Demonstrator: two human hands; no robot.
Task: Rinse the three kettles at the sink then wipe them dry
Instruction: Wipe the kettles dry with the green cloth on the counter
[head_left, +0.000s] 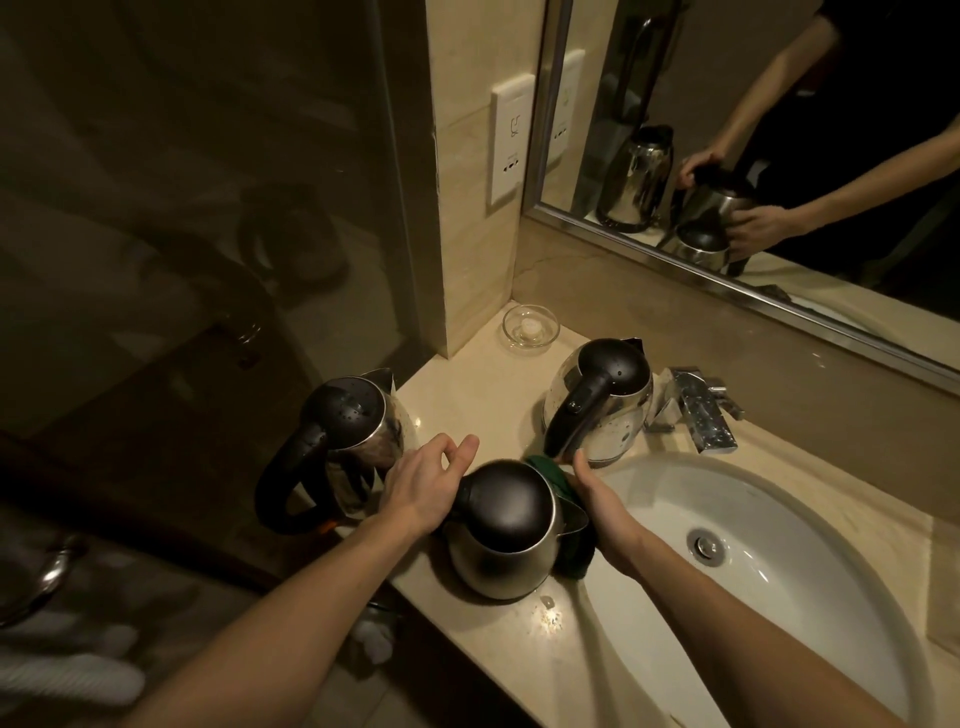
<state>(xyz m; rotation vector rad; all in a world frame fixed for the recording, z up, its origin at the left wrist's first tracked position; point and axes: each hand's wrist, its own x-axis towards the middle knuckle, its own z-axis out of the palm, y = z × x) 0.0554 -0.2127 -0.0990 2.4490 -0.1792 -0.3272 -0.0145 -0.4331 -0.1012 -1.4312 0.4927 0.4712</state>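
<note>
Dimly lit bathroom, seen from above. Three steel kettles with black lids stand upright on a beige stone desk (467, 384), left of a white sink (810, 525). The front kettle (506, 535) sits at the desk's near edge, just beside the sink. The left hand (421, 483) is over its handle, fingers loosely curled; whether it grips the handle cannot be told. The right hand (605, 506) lies flat, fingers straight, pressing a green cloth (574, 558) against the kettle's spout side. The left kettle (353, 431) stands just beside the left hand, with drops on its lid. The back kettle (602, 400) stands near the tap (701, 405), also beaded with water. A glass dish (530, 326) sits in the back corner. A mirror (779, 130) reflects both hands on the front kettle.
</note>
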